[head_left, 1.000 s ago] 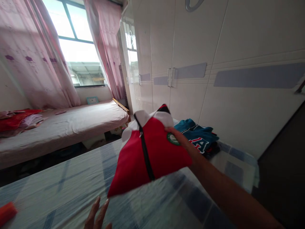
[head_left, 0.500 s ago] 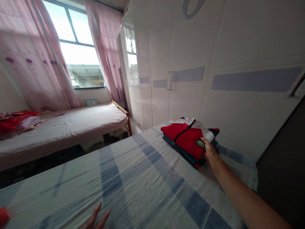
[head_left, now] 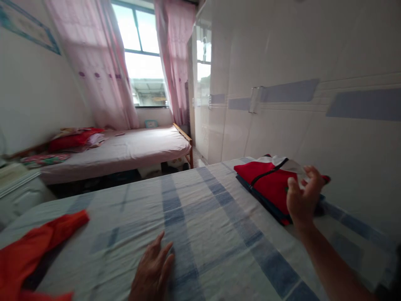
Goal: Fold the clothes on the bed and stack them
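A stack of folded clothes lies at the right on the bed, topped by a red and white jacket (head_left: 266, 177) with a black zip line. Dark folded garments show beneath it. My right hand (head_left: 305, 194) is raised just in front of the stack, fingers apart and curved, with nothing in them. At the bottom centre, my left hand (head_left: 153, 267) hovers over or rests on the checked bedsheet (head_left: 203, 234), fingers stretched out; I cannot tell if it touches. An orange garment (head_left: 34, 246) lies spread at the left.
Behind is a second bed (head_left: 140, 146) with a red pile of cloth (head_left: 77, 140) on it. A white wardrobe (head_left: 275, 133) runs along the right side. A white cabinet (head_left: 23, 188) stands at the left, and pink curtains (head_left: 103, 62) flank the window.
My right hand has let go of the jacket and lifted off it. My view has turned left, bringing the orange garment into sight. More of my left hand shows.
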Demonstrator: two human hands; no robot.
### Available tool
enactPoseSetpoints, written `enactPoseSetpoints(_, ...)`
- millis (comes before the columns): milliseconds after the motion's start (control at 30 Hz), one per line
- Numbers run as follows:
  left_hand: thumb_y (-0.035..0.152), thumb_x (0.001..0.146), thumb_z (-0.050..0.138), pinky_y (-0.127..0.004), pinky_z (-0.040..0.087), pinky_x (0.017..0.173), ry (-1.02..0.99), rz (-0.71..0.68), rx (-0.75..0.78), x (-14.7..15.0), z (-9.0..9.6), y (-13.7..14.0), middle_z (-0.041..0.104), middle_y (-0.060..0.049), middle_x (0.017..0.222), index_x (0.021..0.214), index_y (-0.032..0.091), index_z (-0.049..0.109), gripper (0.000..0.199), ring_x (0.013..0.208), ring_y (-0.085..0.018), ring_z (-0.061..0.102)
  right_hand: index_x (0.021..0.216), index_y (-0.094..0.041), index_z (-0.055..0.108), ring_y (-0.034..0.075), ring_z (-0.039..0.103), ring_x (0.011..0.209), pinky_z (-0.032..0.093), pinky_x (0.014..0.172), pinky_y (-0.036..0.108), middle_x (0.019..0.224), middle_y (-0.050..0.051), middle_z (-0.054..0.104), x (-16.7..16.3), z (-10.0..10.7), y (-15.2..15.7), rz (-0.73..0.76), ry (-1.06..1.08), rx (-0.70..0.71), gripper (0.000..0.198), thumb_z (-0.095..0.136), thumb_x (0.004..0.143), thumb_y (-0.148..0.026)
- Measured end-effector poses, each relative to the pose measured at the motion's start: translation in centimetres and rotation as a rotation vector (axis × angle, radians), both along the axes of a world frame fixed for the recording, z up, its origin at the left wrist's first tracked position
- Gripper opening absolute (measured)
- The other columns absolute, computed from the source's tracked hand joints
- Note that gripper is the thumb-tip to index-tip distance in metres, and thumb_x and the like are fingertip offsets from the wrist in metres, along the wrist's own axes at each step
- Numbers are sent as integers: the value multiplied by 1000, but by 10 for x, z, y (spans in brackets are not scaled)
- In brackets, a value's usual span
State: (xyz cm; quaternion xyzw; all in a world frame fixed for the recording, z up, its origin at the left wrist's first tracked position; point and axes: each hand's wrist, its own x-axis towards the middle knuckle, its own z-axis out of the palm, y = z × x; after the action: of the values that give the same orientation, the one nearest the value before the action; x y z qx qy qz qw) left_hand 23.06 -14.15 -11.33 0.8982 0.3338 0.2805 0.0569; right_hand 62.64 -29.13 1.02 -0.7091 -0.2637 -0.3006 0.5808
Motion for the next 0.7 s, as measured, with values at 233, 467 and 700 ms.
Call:
enactPoseSetpoints(233, 34, 92, 42, -48, 32, 109, 22, 116, -235, 15, 36, -31, 45, -14, 142, 112, 20, 65, 34, 131, -26, 41, 123, -17, 51, 31, 45, 125, 37, 103, 50, 134, 14, 49, -76, -70, 68, 560, -106, -667, 51, 40, 84, -49)
enactPoseSetpoints(467, 45, 91, 39, -43, 28, 111, -32, 98, -268, 13, 31, -29, 43, -15, 142, 110, 18, 63, 40, 132, -25, 39, 116, -18, 59, 34, 49, 122, 41, 99, 53, 126, 14, 58, -59, -150, 93, 671, -324, -939, 52, 34, 82, -48)
enactPoseSetpoints(700, 40, 86, 51, -39, 35, 108, -85, 44, -343, 1, 62, -41, 43, -16, 143, 118, 15, 60, 41, 131, -26, 41, 110, -19, 63, 32, 49, 123, 45, 97, 48, 125, 13, 59, -48, -153, 92, 703, -434, -956, 53, 29, 81, -47)
